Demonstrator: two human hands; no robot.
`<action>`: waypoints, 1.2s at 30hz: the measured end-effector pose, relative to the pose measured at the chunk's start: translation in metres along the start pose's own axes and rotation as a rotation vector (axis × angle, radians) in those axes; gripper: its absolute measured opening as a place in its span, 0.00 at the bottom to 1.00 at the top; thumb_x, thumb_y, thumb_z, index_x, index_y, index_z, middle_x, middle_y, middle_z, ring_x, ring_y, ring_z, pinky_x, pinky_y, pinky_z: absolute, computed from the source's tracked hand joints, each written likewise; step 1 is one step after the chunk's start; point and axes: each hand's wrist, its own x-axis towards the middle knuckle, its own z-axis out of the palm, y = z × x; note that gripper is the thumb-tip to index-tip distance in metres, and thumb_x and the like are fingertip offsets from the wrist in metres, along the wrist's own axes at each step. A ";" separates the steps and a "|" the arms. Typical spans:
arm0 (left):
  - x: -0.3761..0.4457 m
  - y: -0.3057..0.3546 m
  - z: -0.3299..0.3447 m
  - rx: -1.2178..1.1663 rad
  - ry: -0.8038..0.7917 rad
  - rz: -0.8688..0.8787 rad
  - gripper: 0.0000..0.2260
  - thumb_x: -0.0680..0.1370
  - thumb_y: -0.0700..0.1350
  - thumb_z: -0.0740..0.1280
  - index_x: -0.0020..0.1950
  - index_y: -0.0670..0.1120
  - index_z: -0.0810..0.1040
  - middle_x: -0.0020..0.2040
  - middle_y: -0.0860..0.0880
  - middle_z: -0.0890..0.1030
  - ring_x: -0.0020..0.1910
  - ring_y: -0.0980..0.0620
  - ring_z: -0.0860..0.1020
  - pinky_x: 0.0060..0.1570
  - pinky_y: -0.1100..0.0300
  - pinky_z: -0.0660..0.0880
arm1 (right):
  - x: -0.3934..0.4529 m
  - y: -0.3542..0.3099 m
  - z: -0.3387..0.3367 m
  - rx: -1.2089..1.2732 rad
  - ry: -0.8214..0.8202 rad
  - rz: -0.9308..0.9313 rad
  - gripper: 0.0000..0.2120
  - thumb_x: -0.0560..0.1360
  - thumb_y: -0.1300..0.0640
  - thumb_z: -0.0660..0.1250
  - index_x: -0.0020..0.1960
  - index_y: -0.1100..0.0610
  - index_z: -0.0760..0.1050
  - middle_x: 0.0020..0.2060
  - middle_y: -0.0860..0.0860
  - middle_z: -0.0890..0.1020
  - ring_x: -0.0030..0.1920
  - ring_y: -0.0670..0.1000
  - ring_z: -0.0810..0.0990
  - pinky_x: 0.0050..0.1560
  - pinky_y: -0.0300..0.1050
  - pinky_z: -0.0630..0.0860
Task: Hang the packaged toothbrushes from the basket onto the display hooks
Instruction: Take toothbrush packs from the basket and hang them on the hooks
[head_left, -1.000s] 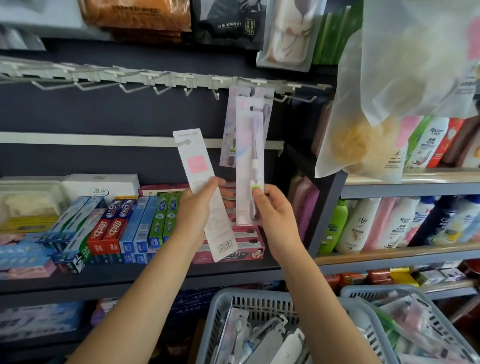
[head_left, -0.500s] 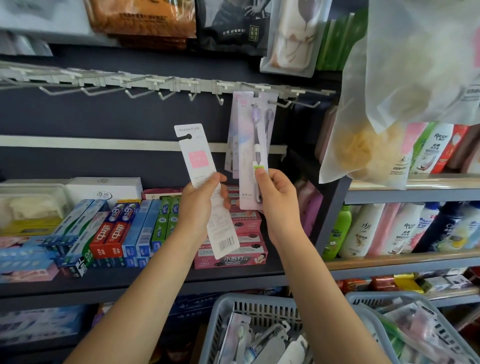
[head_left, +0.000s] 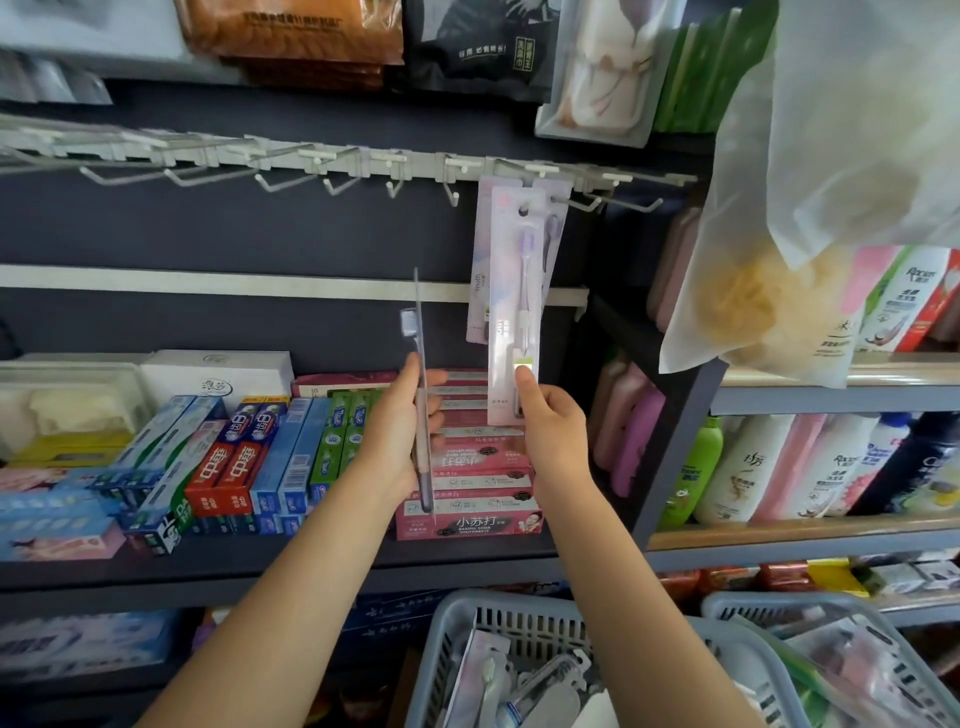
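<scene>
My right hand (head_left: 553, 423) pinches the bottom of a pale purple packaged toothbrush (head_left: 514, 291) whose top hole sits at a hook on the white hook rail (head_left: 332, 163). Two more packs hang just behind it. My left hand (head_left: 400, 431) grips a second toothbrush pack (head_left: 420, 332), turned edge-on and upright, left of the hanging ones. The grey basket (head_left: 457, 623) at the bottom holds several more packaged toothbrushes (head_left: 485, 675).
Several bare hooks run along the rail to the left. Toothpaste boxes (head_left: 234, 462) fill the shelf behind my hands. Shampoo bottles (head_left: 810, 467) stand on the right shelves. A translucent bag (head_left: 810, 182) hangs at upper right. A second basket (head_left: 883, 670) sits at lower right.
My right hand has lifted its pack up to the hook. My left hand has turned its pack from face-on to edge-on.
</scene>
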 end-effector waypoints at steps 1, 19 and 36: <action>0.000 -0.002 -0.001 0.018 -0.003 0.002 0.19 0.84 0.58 0.58 0.51 0.45 0.80 0.29 0.50 0.80 0.26 0.56 0.80 0.25 0.65 0.74 | 0.005 0.001 0.003 -0.008 0.003 0.004 0.23 0.79 0.39 0.66 0.50 0.61 0.78 0.45 0.58 0.85 0.46 0.62 0.85 0.50 0.60 0.83; 0.031 -0.006 -0.002 0.234 0.043 0.124 0.07 0.78 0.43 0.72 0.56 0.48 0.83 0.51 0.46 0.85 0.55 0.42 0.84 0.59 0.39 0.79 | 0.058 0.008 0.013 -0.070 -0.034 0.115 0.23 0.74 0.38 0.70 0.58 0.56 0.78 0.49 0.54 0.86 0.47 0.55 0.86 0.52 0.54 0.83; -0.010 0.009 0.068 0.438 -0.195 0.490 0.03 0.78 0.43 0.72 0.47 0.52 0.83 0.38 0.62 0.85 0.40 0.66 0.82 0.37 0.73 0.74 | -0.021 -0.030 -0.053 0.120 -0.199 -0.380 0.07 0.83 0.53 0.63 0.54 0.54 0.79 0.41 0.46 0.84 0.42 0.44 0.82 0.42 0.39 0.78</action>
